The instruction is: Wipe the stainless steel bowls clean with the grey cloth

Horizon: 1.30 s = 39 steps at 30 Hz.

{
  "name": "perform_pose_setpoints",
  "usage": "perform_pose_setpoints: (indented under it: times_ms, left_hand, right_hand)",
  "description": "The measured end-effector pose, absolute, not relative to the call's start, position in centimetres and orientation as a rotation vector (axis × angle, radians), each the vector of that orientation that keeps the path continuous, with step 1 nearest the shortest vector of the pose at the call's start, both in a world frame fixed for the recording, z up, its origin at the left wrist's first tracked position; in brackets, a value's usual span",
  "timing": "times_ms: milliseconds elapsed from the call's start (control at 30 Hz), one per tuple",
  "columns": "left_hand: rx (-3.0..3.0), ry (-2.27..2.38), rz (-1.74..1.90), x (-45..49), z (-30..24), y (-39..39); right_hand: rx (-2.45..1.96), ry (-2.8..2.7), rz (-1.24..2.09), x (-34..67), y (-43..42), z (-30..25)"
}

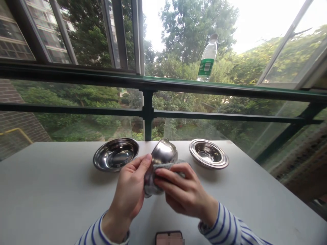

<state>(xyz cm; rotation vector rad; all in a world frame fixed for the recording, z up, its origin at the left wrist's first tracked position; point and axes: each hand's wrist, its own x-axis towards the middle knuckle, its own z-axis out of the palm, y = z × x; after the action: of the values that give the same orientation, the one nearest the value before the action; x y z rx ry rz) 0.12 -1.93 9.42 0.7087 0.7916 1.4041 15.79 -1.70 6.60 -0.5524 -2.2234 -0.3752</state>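
My left hand (130, 190) grips a small steel bowl (165, 152) by its rim, thumb on the edge, tilted on its side above the table. My right hand (182, 190) presses a grey cloth (153, 177) against the bowl's lower side, fingers closed over the cloth. Both sleeves are white with blue stripes. A wide steel bowl (115, 153) rests on the grey table (51, 197) to the left of the hands. Another steel bowl (208, 153) with a broad rim sits to the right.
A phone (169, 238) lies at the table's near edge between my arms. A plastic water bottle (207, 59) with a green label stands on the window rail behind. Glass panes and a dark green railing (148, 115) back the table.
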Motion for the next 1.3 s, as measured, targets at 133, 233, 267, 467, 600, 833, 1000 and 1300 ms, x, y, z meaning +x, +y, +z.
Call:
perform_pose_setpoints:
  times_ms: [133,233,267,467,600,833,1000,1300]
  left_hand:
    - [0.758,0.828,1.382,0.3,9.0,-2.3]
    - [0.791,0.832,1.379,0.4,8.7,-2.4]
    - [0.807,0.834,1.381,0.4,8.6,-2.4]
    - [0.918,0.896,1.365,0.2,8.2,-2.3]
    - [0.951,0.906,1.335,0.2,7.9,-2.3]
    - [0.917,0.941,1.342,0.4,8.2,-2.5]
    - [0.907,0.919,1.340,0.5,8.2,-2.5]
    - [1.002,0.991,1.341,0.5,7.8,-2.5]
  right_hand:
    - [-0.774,-2.014,-0.245,16.5,-1.0,6.8]
    - [-0.698,-2.088,-0.310,16.5,-1.2,6.9]
    - [-0.634,-2.151,-0.345,16.4,-1.3,6.9]
    - [-0.750,-2.030,-0.217,16.7,-0.9,7.2]
    - [-0.677,-2.110,-0.232,16.8,-1.2,7.4]
    - [-0.793,-1.952,-0.136,17.0,-0.8,7.6]
    - [-0.626,-2.162,-0.214,17.0,-0.9,7.7]
    - [-0.696,-2.154,-0.173,17.2,-1.1,8.2]
